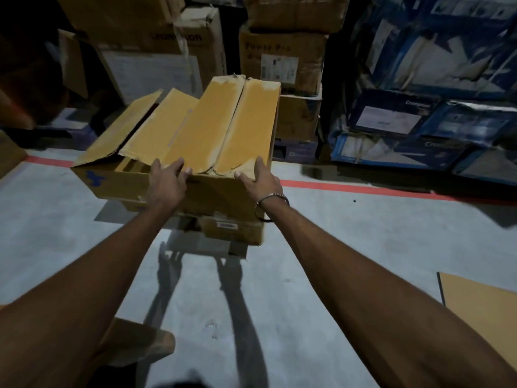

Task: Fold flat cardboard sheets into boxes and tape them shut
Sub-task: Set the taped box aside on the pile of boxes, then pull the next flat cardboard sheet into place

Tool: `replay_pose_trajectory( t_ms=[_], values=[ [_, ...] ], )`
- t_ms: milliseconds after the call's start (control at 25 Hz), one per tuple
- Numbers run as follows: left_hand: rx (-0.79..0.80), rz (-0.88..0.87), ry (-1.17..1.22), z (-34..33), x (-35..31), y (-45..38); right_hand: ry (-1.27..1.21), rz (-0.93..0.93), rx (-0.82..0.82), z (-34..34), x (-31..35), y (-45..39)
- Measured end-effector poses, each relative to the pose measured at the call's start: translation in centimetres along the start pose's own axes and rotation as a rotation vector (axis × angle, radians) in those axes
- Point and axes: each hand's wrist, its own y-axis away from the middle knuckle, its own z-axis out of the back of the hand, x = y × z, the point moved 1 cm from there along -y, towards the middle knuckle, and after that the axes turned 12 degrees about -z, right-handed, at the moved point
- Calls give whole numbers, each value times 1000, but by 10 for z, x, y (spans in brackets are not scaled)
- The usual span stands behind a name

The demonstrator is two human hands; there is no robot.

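arms: two, bare to the frame edge, no sleeves showing
left hand [167,182]: bare, no glove, no ring seen
right hand [261,180]: bare, no glove
right wrist: thin silver metal bangle [270,198]

cardboard box [179,152] before stacked cartons [282,60], flat sheet [481,301] at right

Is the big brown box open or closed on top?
Open. The box's top flap is folded out, and bundles of flat cardboard stick out above its rim.
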Motion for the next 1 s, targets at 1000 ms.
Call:
replay_pose_trajectory(
  t_ms=[1000],
  values=[
    [774,-12,182,-262,-229,447,365,-760,169,138,-484,261]
  ],
)
